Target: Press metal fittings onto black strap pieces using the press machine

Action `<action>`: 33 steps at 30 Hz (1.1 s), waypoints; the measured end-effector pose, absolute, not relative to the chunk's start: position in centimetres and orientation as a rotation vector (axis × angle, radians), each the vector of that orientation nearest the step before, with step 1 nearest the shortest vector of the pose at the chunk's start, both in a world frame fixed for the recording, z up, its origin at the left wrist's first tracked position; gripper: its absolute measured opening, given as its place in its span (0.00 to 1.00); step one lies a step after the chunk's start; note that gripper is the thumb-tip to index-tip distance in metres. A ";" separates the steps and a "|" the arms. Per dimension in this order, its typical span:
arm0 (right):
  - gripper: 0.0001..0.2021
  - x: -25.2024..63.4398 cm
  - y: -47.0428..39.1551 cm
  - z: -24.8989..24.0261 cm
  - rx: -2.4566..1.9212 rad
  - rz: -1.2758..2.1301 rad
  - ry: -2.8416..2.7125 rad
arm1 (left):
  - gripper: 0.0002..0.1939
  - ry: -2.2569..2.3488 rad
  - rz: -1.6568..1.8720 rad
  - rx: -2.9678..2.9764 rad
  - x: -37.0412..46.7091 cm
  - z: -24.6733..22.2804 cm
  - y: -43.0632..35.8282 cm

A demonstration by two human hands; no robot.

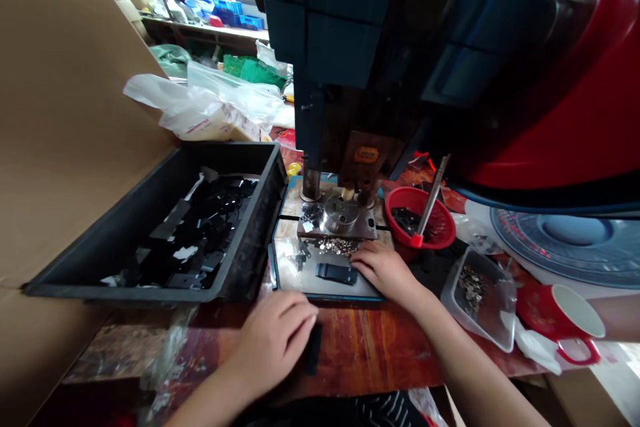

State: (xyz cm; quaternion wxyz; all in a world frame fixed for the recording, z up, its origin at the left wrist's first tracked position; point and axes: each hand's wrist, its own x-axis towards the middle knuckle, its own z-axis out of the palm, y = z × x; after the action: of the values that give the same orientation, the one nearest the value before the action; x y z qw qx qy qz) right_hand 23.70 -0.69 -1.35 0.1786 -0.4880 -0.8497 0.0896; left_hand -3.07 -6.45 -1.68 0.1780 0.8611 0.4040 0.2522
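My left hand [277, 337] rests at the front of the wooden table, its fingers bent together over a flat black strip [314, 349] that sticks out beside them. My right hand [384, 268] is on the press bed, fingertips drawn together at the right end of a pile of small shiny metal pieces [337, 246]; whether a piece is between them is hidden. Just below those fingertips lies a folded black strip [336, 273]. Behind the pile sits a round metal die [341, 212] on its base plate, under the blue press [333, 47].
A deep black bin [250, 233] of dark scraps stands left, beside a cardboard wall [65, 113]. On the right are a red basket [445, 230] with black pieces, a clear tub [504, 307] with metal pieces, and a red mug [543, 310]. A red wheel guard [560, 120] hangs above.
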 end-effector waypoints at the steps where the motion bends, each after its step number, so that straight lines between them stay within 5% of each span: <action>1: 0.10 23.7 -0.9 -1.4 -1.410 0.267 -2.382 | 0.10 1.104 0.590 2.425 -3.0 -2.0 -7.3; 7: 0.08 23.5 -1.1 -0.8 -1.523 0.224 -2.252 | 0.20 1.263 0.236 2.178 -1.6 -4.2 -8.9; 18: 0.10 20.8 5.1 1.4 -1.369 -0.052 -1.982 | 0.11 1.337 0.216 2.042 -1.5 -4.0 -8.8; 27: 0.19 21.3 4.0 0.3 -1.434 -0.137 -2.138 | 0.37 1.115 0.155 2.172 -4.1 -4.8 -9.5; 33: 0.19 21.3 4.2 0.4 -1.427 -0.078 -2.149 | 0.27 1.021 0.229 2.279 -4.5 -5.7 -10.0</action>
State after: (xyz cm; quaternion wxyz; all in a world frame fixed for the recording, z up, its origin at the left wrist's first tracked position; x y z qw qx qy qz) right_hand 21.31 4.16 0.45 0.2768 -0.5314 -0.8001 -0.0292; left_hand -4.48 -9.96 -5.65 0.3118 0.8634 0.3869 0.0869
